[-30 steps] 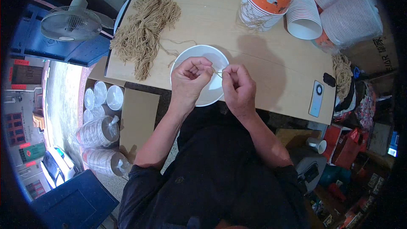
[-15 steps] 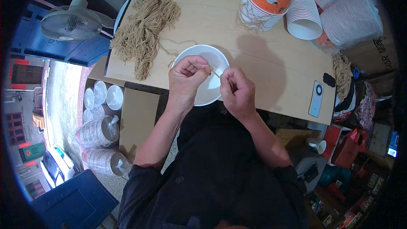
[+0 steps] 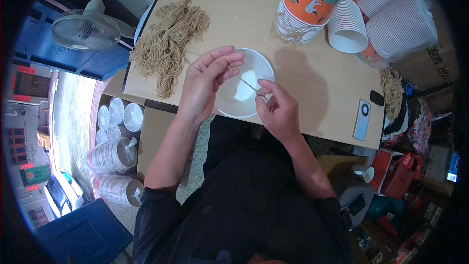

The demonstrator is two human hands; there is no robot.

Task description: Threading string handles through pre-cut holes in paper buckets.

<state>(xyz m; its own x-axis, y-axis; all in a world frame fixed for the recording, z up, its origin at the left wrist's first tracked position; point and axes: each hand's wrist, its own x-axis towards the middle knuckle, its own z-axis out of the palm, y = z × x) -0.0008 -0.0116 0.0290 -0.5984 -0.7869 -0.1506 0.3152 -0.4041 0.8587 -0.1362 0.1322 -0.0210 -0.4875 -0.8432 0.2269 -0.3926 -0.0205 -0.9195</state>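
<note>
A thin tan string (image 3: pixel 250 85) stretches between my two hands, over the mouth of a white paper tub (image 3: pixel 260 62). My left hand (image 3: pixel 202 80) has its fingers curled, with the string running from between thumb and fingers. Lower and to the right, my right hand (image 3: pixel 282 115) pinches the other part of the string between thumb and forefinger. The tub stands at the table's near edge, its white inside showing. Left of it lies a large bundle of tan strings (image 3: pixel 168 44), from which a strand trails toward my left hand.
Stacked printed paper tubs (image 3: pixel 308 7) stand at the far right, beside stacks of white tubs (image 3: pixel 347 29). A phone (image 3: pixel 362 120) and a small black object (image 3: pixel 376 98) lie near the table's right edge. Left are a fan (image 3: pixel 88 27) and bagged tubs (image 3: pixel 112 155) below table height.
My hands have moved apart, the left one up and leftward, the right one slightly down. More string shows between them, and the left fingers are less closed.
</note>
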